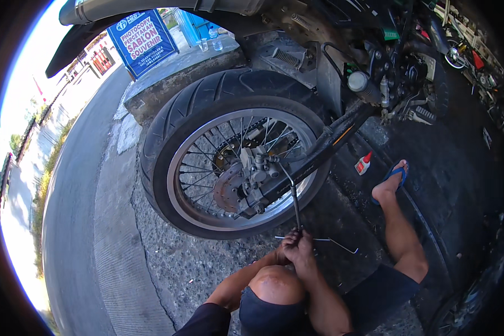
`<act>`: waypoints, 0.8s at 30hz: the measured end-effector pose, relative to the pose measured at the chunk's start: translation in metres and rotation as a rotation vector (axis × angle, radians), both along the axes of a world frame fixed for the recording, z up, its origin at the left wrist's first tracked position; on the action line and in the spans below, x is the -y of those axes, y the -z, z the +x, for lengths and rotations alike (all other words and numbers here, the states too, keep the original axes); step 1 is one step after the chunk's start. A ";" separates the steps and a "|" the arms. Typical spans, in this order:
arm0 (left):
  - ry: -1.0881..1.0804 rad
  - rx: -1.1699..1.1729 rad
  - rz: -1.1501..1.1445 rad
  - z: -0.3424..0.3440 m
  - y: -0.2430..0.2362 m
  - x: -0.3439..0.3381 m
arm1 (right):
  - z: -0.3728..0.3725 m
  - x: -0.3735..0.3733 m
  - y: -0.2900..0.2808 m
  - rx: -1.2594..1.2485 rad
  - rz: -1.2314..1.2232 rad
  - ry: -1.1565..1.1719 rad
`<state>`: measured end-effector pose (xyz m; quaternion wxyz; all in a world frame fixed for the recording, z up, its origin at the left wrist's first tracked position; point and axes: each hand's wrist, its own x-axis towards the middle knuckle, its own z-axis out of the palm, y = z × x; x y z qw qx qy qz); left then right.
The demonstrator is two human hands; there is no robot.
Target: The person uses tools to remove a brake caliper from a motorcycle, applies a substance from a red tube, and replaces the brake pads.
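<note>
My left hand [287,243] and my right hand [303,249] are closed together on the lower end of a long, bent metal wrench [294,199], just above my bare knee. The wrench's upper end is at the brake caliper [257,168] on a motorcycle's spoked wheel, beside the black swingarm [336,141]. A rusty brake disc [227,191] sits behind the caliper, inside the black tyre [218,84]. On the ground just beyond my hands lies a thin silver bent rod tool [344,247], partly behind my hands.
A red-and-white bottle [363,163] lies near my sandalled foot. A concrete ledge [151,98] behind the wheel holds plastic bottles [215,43], near a blue signboard [143,42]. A road runs along the left. Other motorcycle parts [476,67] stand at the upper right.
</note>
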<state>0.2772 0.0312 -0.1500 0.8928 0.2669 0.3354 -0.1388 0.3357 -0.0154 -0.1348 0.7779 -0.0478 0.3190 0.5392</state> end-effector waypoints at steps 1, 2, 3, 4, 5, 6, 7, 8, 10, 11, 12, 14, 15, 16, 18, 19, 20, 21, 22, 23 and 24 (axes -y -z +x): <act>0.029 -0.010 0.032 0.002 0.000 0.000 | 0.015 0.003 -0.007 0.023 -0.081 0.049; 0.051 -0.016 0.055 -0.001 0.003 -0.002 | 0.035 0.005 -0.023 0.046 -0.160 0.099; 0.073 -0.013 0.076 -0.005 0.008 -0.004 | 0.065 0.014 -0.037 0.158 -0.244 0.129; 0.073 -0.002 0.088 -0.022 0.019 -0.013 | 0.092 0.018 -0.056 0.263 -0.317 0.141; 0.064 -0.021 0.165 -0.034 0.018 -0.015 | 0.124 0.022 -0.087 0.433 -0.423 0.178; 0.058 -0.039 0.239 -0.045 0.015 -0.014 | 0.152 0.027 -0.125 0.607 -0.469 0.215; 0.050 -0.063 0.310 -0.057 0.009 -0.014 | 0.175 0.025 -0.155 0.770 -0.533 0.223; -0.007 -0.073 0.401 -0.075 0.002 -0.017 | 0.177 0.014 -0.208 0.912 -0.638 0.233; -0.101 -0.060 0.595 -0.088 -0.022 -0.020 | 0.194 0.009 -0.270 1.364 -0.647 0.262; -0.203 -0.057 0.699 -0.090 -0.042 -0.021 | 0.194 0.001 -0.302 1.533 -0.682 0.251; -0.303 -0.054 0.803 -0.089 -0.069 -0.023 | 0.188 -0.009 -0.330 1.698 -0.719 0.240; -0.503 -0.025 1.005 -0.093 -0.123 -0.035 | 0.169 -0.036 -0.367 2.113 -0.867 0.287; -0.598 0.005 1.093 -0.093 -0.148 -0.041 | 0.152 -0.052 -0.382 2.389 -0.881 0.455; -0.692 0.028 1.179 -0.099 -0.170 -0.044 | 0.126 -0.064 -0.397 2.493 -0.736 0.456; -0.899 0.070 1.502 -0.121 -0.211 -0.042 | 0.070 -0.083 -0.419 2.743 -0.519 0.271; -0.999 0.119 1.656 -0.124 -0.231 -0.041 | 0.050 -0.095 -0.416 2.920 -0.428 0.370; -1.143 0.202 1.909 -0.127 -0.254 -0.040 | 0.027 -0.103 -0.412 3.055 -0.359 0.391; -1.285 0.290 2.159 -0.129 -0.276 -0.040 | 0.004 -0.107 -0.409 3.113 -0.276 0.245; -1.519 0.309 2.051 -0.124 -0.295 -0.043 | -0.012 -0.114 -0.392 3.139 -0.206 0.267; -1.746 0.310 1.927 -0.124 -0.306 -0.046 | -0.028 -0.114 -0.382 3.195 -0.168 0.110; -1.682 0.073 2.001 -0.137 -0.310 -0.050 | -0.041 -0.113 -0.371 3.213 -0.119 0.110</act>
